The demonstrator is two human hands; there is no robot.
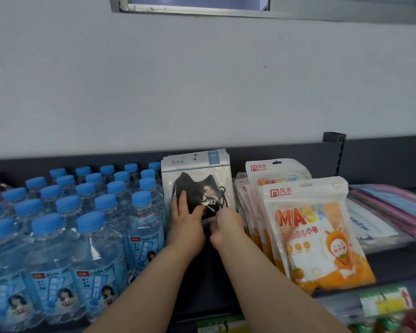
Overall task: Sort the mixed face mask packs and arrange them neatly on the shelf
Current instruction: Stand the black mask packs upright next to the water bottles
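Pale grey wall fills the upper half of the frame, with a metal window frame (250, 6) along the top edge and a dark shelf back panel (382, 159) running across the middle. Below it a dark shelf (202, 284) carries the goods.

At centre frame a stack of clear packs, each holding a black face mask (197, 183), stands upright against the back panel, its white header strip on top. Both hands meet at the lower edge of the front pack. Left hand (186, 219) lies flat on the front of the pack, fingers spread upward and thumb pointing toward the right. Right hand (226, 224) is curled at the pack's lower right corner, fingers bent inward; whether it actually pinches the plastic cannot be told. The two hands almost touch, and both bare forearms run down to the bottom of the frame.

Just right of centre, a row of orange-and-white children's mask packs (315, 234) leans back, the front one printed "MASK" with a cartoon figure. Further right, flat packs of blue and pink masks (389, 207) lie stacked, blurred.

On the left of the frame, rows of soda water bottles (89, 236) with blue caps stand tightly together, just beside the black mask stack.

At lower right, a green and yellow price label (384, 304) sits on the shelf edge.
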